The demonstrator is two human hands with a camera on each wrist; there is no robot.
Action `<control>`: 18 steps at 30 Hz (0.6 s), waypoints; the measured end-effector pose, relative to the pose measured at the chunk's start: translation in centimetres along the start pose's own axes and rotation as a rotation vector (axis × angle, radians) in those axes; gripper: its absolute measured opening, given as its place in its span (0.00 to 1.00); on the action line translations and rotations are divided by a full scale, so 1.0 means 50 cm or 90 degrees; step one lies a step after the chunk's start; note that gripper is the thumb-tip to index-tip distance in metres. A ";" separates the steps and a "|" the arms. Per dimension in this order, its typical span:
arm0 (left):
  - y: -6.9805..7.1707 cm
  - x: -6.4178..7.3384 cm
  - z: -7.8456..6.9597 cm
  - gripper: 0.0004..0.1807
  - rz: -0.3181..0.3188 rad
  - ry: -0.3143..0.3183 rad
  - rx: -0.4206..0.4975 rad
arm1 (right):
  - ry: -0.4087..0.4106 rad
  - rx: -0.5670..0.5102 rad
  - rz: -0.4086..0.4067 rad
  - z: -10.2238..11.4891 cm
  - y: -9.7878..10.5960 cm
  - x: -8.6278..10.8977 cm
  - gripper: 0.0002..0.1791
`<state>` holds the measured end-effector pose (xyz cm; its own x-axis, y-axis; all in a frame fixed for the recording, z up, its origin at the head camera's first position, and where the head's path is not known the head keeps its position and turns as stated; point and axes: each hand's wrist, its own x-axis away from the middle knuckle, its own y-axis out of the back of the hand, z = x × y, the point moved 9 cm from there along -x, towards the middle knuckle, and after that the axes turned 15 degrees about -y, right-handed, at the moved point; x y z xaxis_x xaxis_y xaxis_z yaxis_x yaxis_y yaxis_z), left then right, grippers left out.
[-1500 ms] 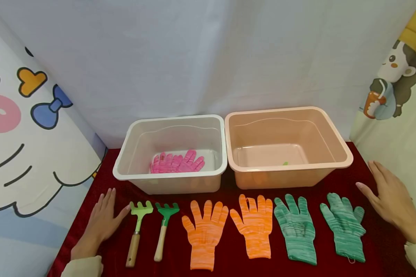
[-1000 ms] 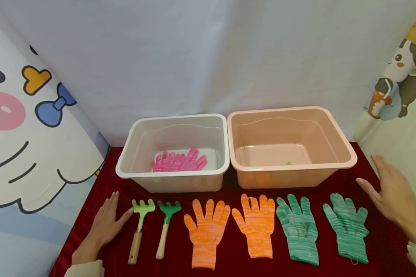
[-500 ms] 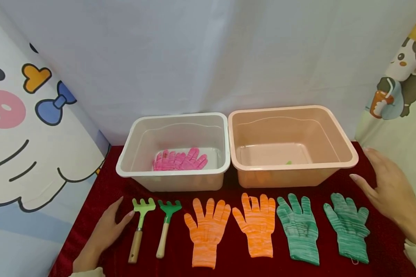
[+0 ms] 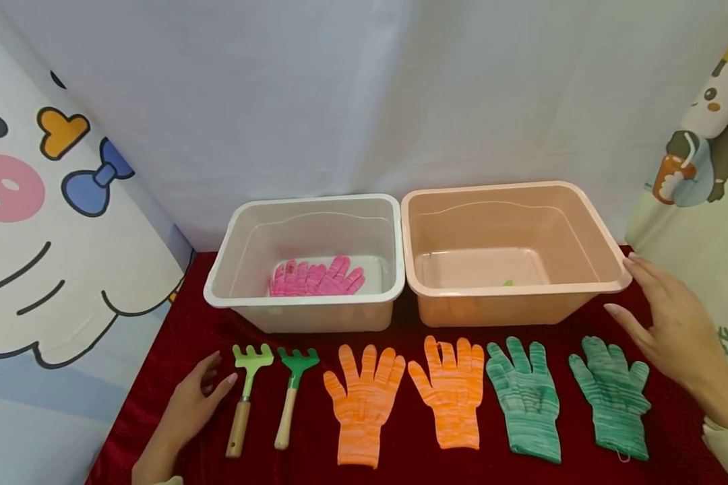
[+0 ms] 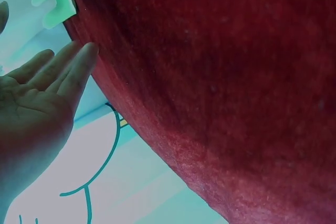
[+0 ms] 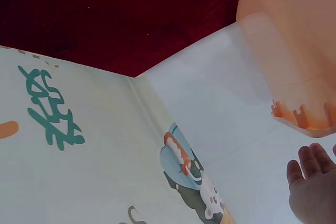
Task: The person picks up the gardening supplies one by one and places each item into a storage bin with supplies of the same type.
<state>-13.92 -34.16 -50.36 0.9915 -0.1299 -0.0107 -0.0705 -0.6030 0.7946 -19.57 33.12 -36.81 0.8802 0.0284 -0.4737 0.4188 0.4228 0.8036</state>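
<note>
Beside the light green hand rake [image 4: 238,428], my left hand [image 4: 185,407] holds nothing, its fingers bent loosely and its thumb near the prongs. The left wrist view shows this hand [image 5: 37,103] with its palm bare. A dark green hand rake [image 4: 286,417] lies just to the right. My right hand [image 4: 673,323] is also without anything in it, fingertips right at the right rim of the peach tub [image 4: 522,292]. In the right wrist view its fingers [image 6: 310,163] appear below the tub's rim. Nearest below it lies a green glove [image 4: 613,397].
Another green glove [image 4: 524,397] and two orange gloves, one left [image 4: 362,404] and one right [image 4: 451,394], lie in a row on the dark red cloth [image 4: 412,465]. Pink gloves [image 4: 318,277] lie in the white tub [image 4: 303,301]. A small green bit [image 4: 507,283] shows inside the peach tub.
My left hand has gone from flat on the cloth to raised, with fingers bending inward. My right hand has moved left and up to the peach tub's rim. The gloves and rakes stay put.
</note>
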 end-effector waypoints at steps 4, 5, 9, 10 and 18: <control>-0.001 0.002 -0.005 0.37 -0.020 -0.007 0.011 | 0.003 -0.001 0.001 0.008 -0.002 0.000 0.39; -0.002 0.002 -0.007 0.37 -0.021 -0.008 0.013 | 0.004 0.000 0.002 0.011 -0.002 0.000 0.38; -0.006 0.005 -0.012 0.35 -0.020 -0.011 0.020 | 0.022 0.004 -0.004 0.022 -0.002 0.000 0.38; -0.006 0.005 -0.014 0.35 -0.020 -0.012 0.017 | 0.028 0.007 -0.008 0.024 -0.002 0.000 0.39; -0.012 0.010 -0.013 0.33 0.007 0.031 0.022 | 0.074 0.006 -0.054 0.052 0.005 0.002 0.41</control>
<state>-13.33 -33.36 -50.47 0.9947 -0.0985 0.0291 -0.0850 -0.6291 0.7727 -18.78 30.88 -35.74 0.8098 0.0985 -0.5783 0.4931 0.4196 0.7620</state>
